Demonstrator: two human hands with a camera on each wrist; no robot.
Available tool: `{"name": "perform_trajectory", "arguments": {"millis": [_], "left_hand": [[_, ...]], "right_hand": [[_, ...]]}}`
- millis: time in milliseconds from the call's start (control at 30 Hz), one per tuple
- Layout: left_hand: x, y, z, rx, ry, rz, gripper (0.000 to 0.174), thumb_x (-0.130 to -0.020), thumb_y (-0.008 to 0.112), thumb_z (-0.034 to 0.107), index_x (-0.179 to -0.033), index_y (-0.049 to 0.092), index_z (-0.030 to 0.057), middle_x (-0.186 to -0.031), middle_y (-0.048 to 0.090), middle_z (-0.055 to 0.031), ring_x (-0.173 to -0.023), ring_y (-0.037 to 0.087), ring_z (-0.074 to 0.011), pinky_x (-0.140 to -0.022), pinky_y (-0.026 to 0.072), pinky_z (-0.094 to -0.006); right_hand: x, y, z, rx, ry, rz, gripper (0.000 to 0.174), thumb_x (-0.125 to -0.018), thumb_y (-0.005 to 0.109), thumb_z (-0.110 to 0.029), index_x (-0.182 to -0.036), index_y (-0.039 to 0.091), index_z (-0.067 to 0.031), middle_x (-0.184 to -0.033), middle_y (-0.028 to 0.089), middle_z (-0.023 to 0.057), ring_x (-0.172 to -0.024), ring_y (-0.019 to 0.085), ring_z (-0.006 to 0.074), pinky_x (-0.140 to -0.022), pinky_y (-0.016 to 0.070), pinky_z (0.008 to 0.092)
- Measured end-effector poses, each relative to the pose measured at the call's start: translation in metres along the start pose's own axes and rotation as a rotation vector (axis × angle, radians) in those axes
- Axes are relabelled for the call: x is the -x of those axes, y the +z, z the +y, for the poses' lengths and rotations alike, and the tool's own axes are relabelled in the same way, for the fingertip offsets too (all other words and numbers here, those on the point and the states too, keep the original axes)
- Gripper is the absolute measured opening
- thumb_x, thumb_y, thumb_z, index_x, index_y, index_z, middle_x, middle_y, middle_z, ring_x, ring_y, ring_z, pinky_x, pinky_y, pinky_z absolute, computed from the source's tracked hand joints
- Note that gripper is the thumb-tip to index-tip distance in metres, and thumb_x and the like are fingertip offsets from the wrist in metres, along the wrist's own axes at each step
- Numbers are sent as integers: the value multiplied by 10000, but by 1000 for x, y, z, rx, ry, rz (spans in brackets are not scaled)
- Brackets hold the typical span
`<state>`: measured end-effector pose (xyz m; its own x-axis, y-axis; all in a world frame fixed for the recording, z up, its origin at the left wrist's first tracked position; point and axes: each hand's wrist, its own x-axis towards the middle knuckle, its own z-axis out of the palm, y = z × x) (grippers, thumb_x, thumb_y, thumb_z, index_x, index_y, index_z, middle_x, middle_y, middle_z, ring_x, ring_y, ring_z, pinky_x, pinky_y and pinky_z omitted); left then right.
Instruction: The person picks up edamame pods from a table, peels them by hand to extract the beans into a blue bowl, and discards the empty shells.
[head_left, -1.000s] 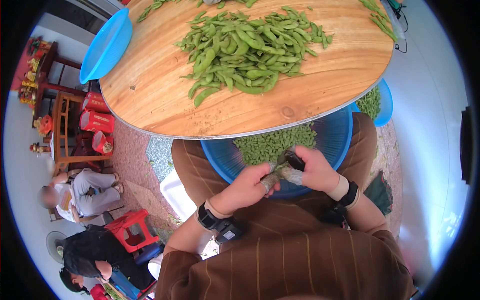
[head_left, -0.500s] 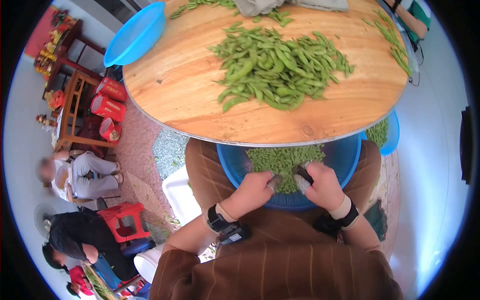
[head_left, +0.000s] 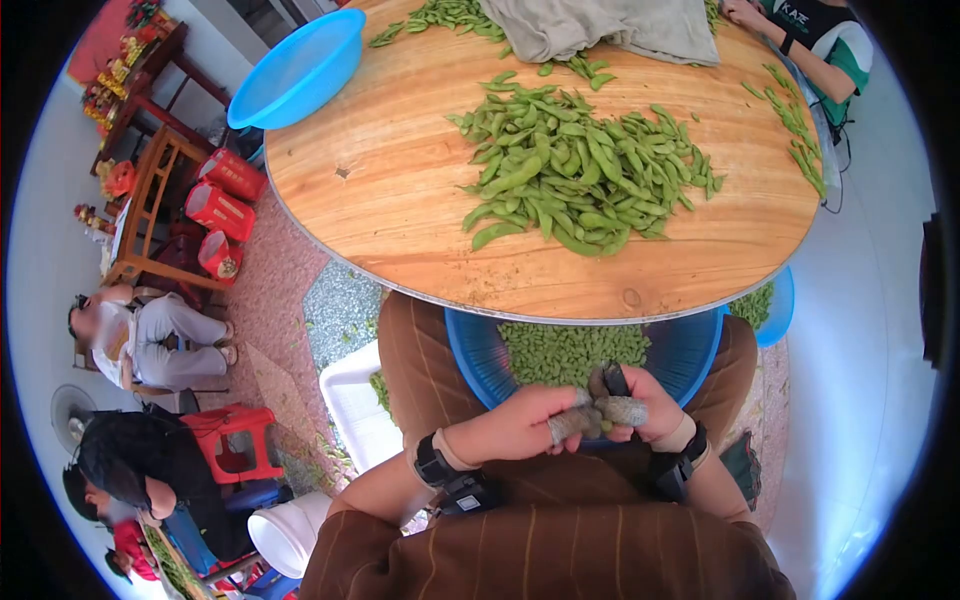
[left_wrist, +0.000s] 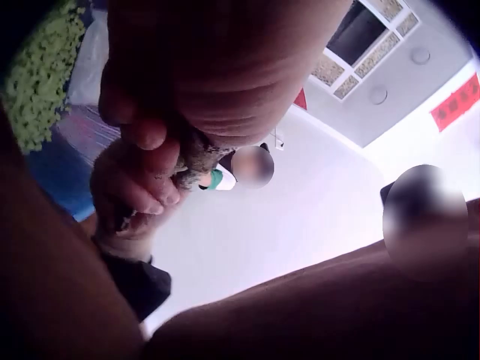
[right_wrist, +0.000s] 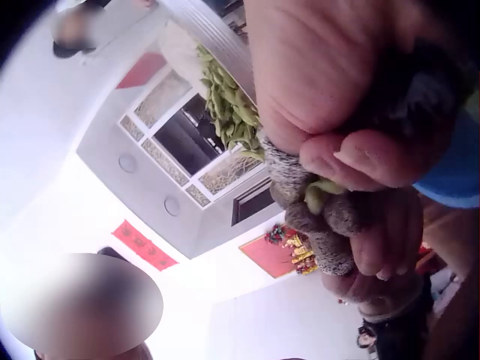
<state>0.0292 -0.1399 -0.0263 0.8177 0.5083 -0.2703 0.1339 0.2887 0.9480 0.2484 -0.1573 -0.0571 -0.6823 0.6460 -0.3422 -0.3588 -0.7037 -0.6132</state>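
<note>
Over the blue basket (head_left: 465, 350), my left hand (head_left: 520, 422) and right hand (head_left: 652, 405) meet, their fingertips close together. Grey fabric covers (right_wrist: 330, 251) wrap some of the fingertips. A small green soybean pod (right_wrist: 319, 196) shows between those fingers in the right wrist view, pinched by both hands; most of it is hidden. Against my right palm lies a black object (head_left: 614, 379) whose kind I cannot tell. Shelled green beans (head_left: 570, 352) fill the bottom of the basket, which sits between the knees.
A heap of soybean pods (head_left: 590, 175) lies on the round wooden table (head_left: 380, 220), with a grey cloth (head_left: 600, 30) and an empty blue basket (head_left: 300, 75) behind. Another basket of beans (head_left: 755, 305) stands at right. A white tray (head_left: 350, 410) is on the left floor. Other people sit around.
My hands were together, then apart low over the beans half a second ago; now they are together again, nearer the body. The head view has shifted, showing more of the table's far side.
</note>
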Motion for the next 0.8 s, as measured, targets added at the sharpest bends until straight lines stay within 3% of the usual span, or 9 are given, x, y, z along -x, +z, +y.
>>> {"name": "perform_trajectory", "arguments": {"millis": [167, 233, 300, 367, 433, 500, 567, 633, 800], "left_hand": [[24, -14, -3, -54, -61, 203, 145, -965, 475, 126, -981, 590, 40, -801, 592, 0, -671, 540, -72, -613, 457, -213], [58, -32, -1, -196, -64, 374, 115, -934, 515, 113, -934, 608, 45, -748, 583, -14, -666, 535, -74, -614, 460, -217], [95, -49, 19, -569, -255, 477, 67, -860, 573, 88, -870, 627, 50, -719, 604, -58, -669, 586, -147, -606, 471, -273], [123, -59, 16, -1190, -619, 446, 56, -787, 618, 87, -833, 640, 62, -701, 606, -107, -710, 619, -269, -603, 476, -355], [130, -56, 18, -1327, -685, 524, 64, -785, 624, 98, -839, 639, 66, -722, 606, -117, -726, 609, -313, -603, 471, -387], [122, -54, 26, -1460, -736, 601, 74, -783, 629, 109, -845, 638, 70, -744, 607, -128, -743, 598, -357, -603, 466, -419], [84, -48, 55, -1342, -268, 962, 80, -779, 644, 106, -844, 633, 62, -748, 584, -144, -726, 586, -362, -608, 469, -425], [54, -50, 69, -1345, 70, 991, 108, -773, 651, 83, -872, 624, 48, -773, 578, -159, -719, 584, -364, -614, 471, -424], [18, -63, 71, -1142, 205, 1003, 178, -793, 659, 73, -962, 612, 41, -750, 598, -171, -677, 596, -359, -595, 473, -399]], "right_hand": [[-6, -1, 1, 372, -118, 124, 211, -851, 689, -190, -959, 561, -61, -710, 531, -16, -537, 494, 91, -483, 395, 236], [-11, -6, 11, 911, -430, 270, 230, -818, 712, -189, -928, 596, -24, -693, 565, 32, -578, 535, 134, -536, 443, 299], [-9, -11, 11, 965, -377, 273, 242, -811, 713, -205, -892, 595, -11, -689, 573, 77, -587, 553, 185, -557, 451, 333], [-10, -17, 13, 1014, -325, 271, 261, -804, 714, -222, -857, 593, 2, -685, 580, 122, -597, 571, 236, -579, 460, 366], [-13, -21, 15, 1255, -194, 324, 295, -796, 709, -259, -802, 576, 4, -700, 572, 196, -619, 569, 337, -581, 454, 385], [-15, -16, 14, 1237, -203, 342, 302, -798, 700, -264, -783, 563, 5, -695, 567, 202, -629, 561, 361, -580, 452, 387], [-14, -12, 14, 1224, -201, 370, 312, -801, 692, -269, -764, 549, 6, -689, 563, 208, -640, 552, 384, -580, 450, 390], [-12, -9, 10, 1242, -243, 403, 295, -805, 684, -249, -760, 546, 8, -682, 558, 212, -635, 550, 392, -576, 449, 397], [-1, -11, 10, 1276, -232, 471, 291, -819, 670, -245, -758, 541, 9, -679, 548, 223, -639, 547, 412, -562, 447, 402]]}}
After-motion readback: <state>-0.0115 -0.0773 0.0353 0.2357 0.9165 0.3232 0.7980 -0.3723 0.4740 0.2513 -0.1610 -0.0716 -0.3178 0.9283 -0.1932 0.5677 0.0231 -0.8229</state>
